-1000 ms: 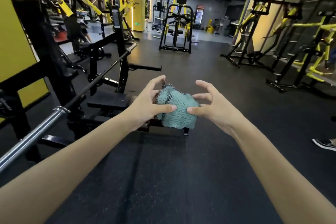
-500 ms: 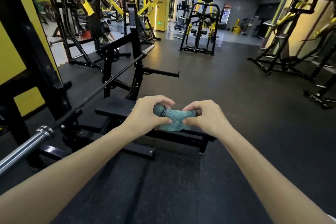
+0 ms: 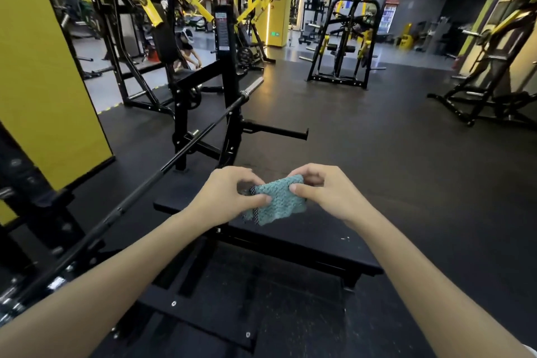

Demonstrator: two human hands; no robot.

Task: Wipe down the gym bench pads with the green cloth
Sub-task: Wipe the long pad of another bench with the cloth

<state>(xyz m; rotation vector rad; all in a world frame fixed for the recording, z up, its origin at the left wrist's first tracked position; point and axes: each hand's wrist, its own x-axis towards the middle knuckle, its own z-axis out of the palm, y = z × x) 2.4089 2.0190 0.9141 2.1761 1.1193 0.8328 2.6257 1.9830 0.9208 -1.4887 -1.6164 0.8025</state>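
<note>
Green cloth (image 3: 274, 200): knitted, scaly weave, bunched, with a dark mesh edge at its left end. Left hand (image 3: 223, 197) pinches that end, thumb against curled fingers. Right hand (image 3: 325, 195) grips the other end, thumb on top, fingers curled behind. The cloth hangs between the hands over the bench pad (image 3: 305, 243) (flat, black, smooth, long straight edges). A steel barbell (image 3: 162, 168) runs along the left in its rack. Open dark rubber floor (image 3: 377, 154) lies right of the bench.

Cloth (image 3: 274, 200) between both hands, above bench pad (image 3: 290, 241), barbell (image 3: 174, 160) left.
</note>
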